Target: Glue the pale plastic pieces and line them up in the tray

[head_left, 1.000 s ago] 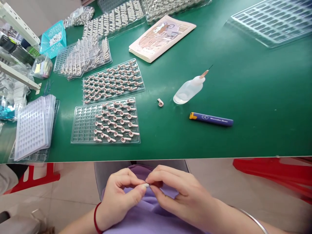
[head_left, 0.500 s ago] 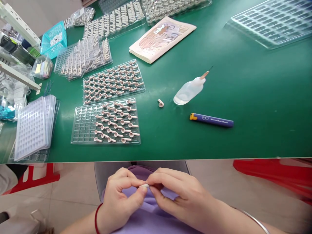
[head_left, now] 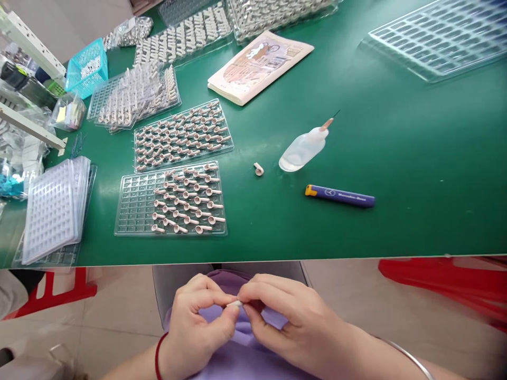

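Glossy green table (head_left: 400, 132) (tiled floor (head_left: 119, 311) below); 2 hands (head_left: 196, 322) pinch a piece (head_left: 236, 303).

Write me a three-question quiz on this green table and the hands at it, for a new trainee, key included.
1. True or false: the blue stick lies nearer the front edge of the table than the white bottle does.

2. Choose one. On the nearer tray of pink parts, the bare cells are at its (a) left, (b) middle, (c) right.

3. Fill in: the left grip pinches a small pale piece between thumb and ____.

Key: 1. True. 2. a. 3. Forefinger.
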`<state>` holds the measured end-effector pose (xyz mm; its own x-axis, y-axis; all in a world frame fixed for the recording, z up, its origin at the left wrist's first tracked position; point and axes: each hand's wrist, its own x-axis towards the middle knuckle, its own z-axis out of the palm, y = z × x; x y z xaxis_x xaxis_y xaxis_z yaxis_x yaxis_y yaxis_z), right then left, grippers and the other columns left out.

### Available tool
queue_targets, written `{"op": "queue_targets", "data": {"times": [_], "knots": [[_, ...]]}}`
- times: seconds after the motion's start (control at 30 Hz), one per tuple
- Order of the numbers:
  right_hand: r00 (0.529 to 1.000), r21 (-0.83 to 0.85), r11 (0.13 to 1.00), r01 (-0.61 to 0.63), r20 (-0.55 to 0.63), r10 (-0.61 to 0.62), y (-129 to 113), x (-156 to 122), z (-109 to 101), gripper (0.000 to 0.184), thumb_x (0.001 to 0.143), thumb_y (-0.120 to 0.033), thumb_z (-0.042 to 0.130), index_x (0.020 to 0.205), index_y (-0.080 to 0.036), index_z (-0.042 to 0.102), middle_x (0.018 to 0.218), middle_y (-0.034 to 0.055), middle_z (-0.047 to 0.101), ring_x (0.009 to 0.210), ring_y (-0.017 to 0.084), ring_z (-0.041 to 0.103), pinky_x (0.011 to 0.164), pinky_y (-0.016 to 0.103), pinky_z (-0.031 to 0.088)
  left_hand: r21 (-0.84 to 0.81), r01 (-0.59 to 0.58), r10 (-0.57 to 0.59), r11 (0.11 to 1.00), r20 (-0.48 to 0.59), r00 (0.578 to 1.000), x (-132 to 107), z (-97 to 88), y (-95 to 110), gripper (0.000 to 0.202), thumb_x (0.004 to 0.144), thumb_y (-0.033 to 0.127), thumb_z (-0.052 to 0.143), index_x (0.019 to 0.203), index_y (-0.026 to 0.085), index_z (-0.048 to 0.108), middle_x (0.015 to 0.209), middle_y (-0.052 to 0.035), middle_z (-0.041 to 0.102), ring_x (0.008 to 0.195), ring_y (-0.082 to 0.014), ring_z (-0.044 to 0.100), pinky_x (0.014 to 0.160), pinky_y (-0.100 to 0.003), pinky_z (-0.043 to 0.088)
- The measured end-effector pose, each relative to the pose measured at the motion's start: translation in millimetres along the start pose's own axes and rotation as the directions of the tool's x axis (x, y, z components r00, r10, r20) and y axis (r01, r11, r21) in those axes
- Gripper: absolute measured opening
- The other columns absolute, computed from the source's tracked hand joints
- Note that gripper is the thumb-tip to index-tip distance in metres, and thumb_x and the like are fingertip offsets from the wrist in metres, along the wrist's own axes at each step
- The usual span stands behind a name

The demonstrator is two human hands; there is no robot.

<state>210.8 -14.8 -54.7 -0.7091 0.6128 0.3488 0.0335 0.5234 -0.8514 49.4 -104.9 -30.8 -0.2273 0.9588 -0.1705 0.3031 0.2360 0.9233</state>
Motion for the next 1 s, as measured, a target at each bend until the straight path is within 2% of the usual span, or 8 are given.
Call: {"op": "queue_targets", "data": {"times": [0.2, 0.33, 0.47, 0.57, 0.63, 0.77, 0.9, 1.0], "knots": [[0.994, -0.098, 0.992, 0.083, -0.063, -0.090, -7, 7, -1, 0.019, 0.081, -0.005, 0.042, 0.085, -0.022, 0.049, 0.056, -0.0052, 0.050, 0.047, 0.009, 0.046, 0.046, 0.021, 0.040, -0.006, -0.044, 0.043, 0.999, -0.033, 0.998, 3, 3.0, 5, 0.011, 0.078, 0.020, 0.070, 0.078, 0.019, 0.081, 0.064, -0.0051, 0.063, 0.061, -0.0147, 0.057, 0.059, -0.025, 0.049], [0.978, -0.218, 0.967, 0.134, -0.129, -0.165, -13, 21, -13, 0.020, 0.080, -0.004, 0.042, 0.085, -0.022, 0.050, 0.055, -0.0049, 0.052, 0.045, 0.010, 0.046, 0.045, 0.022, 0.038, -0.024, -0.123, 0.122, 0.992, -0.061, 0.991, 18, 2.4, 21, 0.011, 0.078, 0.020, 0.072, 0.081, 0.020, 0.082, 0.063, -0.0051, 0.063, 0.061, -0.0149, 0.058, 0.058, -0.025, 0.049], [0.939, -0.373, 0.906, 0.198, -0.194, -0.285, -24, 45, -43, 0.019, 0.081, -0.005, 0.045, 0.088, -0.022, 0.050, 0.054, -0.0049, 0.053, 0.043, 0.011, 0.047, 0.045, 0.025, 0.038, -0.031, -0.291, 0.288, 0.956, -0.082, 0.954, 48, -0.6, 56, 0.010, 0.077, 0.021, 0.074, 0.082, 0.021, 0.082, 0.063, -0.0047, 0.063, 0.059, -0.0142, 0.058, 0.055, -0.024, 0.049], [0.883, -0.497, 0.831, 0.249, -0.236, -0.406, -36, 70, -76, 0.018, 0.083, -0.007, 0.045, 0.093, -0.021, 0.049, 0.056, -0.0036, 0.057, 0.044, 0.012, 0.050, 0.047, 0.026, 0.039, -0.046, -0.444, 0.439, 0.895, -0.088, 0.894, 77, -3.6, 92, 0.010, 0.079, 0.025, 0.074, 0.084, 0.023, 0.082, 0.065, -0.0046, 0.064, 0.060, -0.0141, 0.059, 0.058, -0.025, 0.049], [0.840, -0.570, 0.774, 0.277, -0.247, -0.483, -43, 86, -97, 0.018, 0.083, -0.007, 0.045, 0.094, -0.021, 0.048, 0.055, -0.0040, 0.056, 0.043, 0.012, 0.050, 0.047, 0.025, 0.039, -0.074, -0.492, 0.487, 0.868, -0.073, 0.870, 96, -5.2, 115, 0.011, 0.079, 0.028, 0.074, 0.082, 0.022, 0.083, 0.065, -0.0047, 0.064, 0.062, -0.0140, 0.059, 0.060, -0.025, 0.048], [0.805, -0.609, 0.731, 0.307, -0.244, -0.541, -41, 110, -126, 0.016, 0.086, -0.007, 0.043, 0.094, -0.020, 0.048, 0.054, -0.0061, 0.053, 0.041, 0.009, 0.047, 0.044, 0.023, 0.037, -0.157, -0.363, 0.371, 0.918, 0.021, 0.928, 128, -6.7, 141, 0.025, 0.078, 0.043, 0.075, 0.077, 0.020, 0.082, 0.063, -0.0039, 0.060, 0.058, -0.0116, 0.052, 0.054, -0.023, 0.042], [0.816, -0.634, 0.706, 0.315, -0.200, -0.543, -24, 117, -137, 0.019, 0.092, -0.008, 0.044, 0.108, -0.016, 0.052, 0.065, -0.0012, 0.065, 0.049, 0.010, 0.058, 0.049, 0.022, 0.044, -0.157, -0.215, 0.232, 0.964, 0.105, 0.967, 148, -5.0, 143, 0.038, 0.076, 0.053, 0.074, 0.074, 0.017, 0.081, 0.064, -0.0024, 0.053, 0.058, -0.0103, 0.044, 0.052, -0.022, 0.036], [0.826, -0.668, 0.662, 0.341, -0.124, -0.550, -14, 119, -137, 0.019, 0.094, -0.010, 0.043, 0.109, -0.015, 0.054, 0.070, 0.0015, 0.069, 0.054, 0.013, 0.063, 0.052, 0.025, 0.047, -0.145, -0.154, 0.172, 0.977, 0.122, 0.977, 155, -1.8, 143, 0.037, 0.075, 0.053, 0.074, 0.071, 0.016, 0.080, 0.064, -0.0012, 0.050, 0.059, -0.0106, 0.042, 0.052, -0.022, 0.035]]}}
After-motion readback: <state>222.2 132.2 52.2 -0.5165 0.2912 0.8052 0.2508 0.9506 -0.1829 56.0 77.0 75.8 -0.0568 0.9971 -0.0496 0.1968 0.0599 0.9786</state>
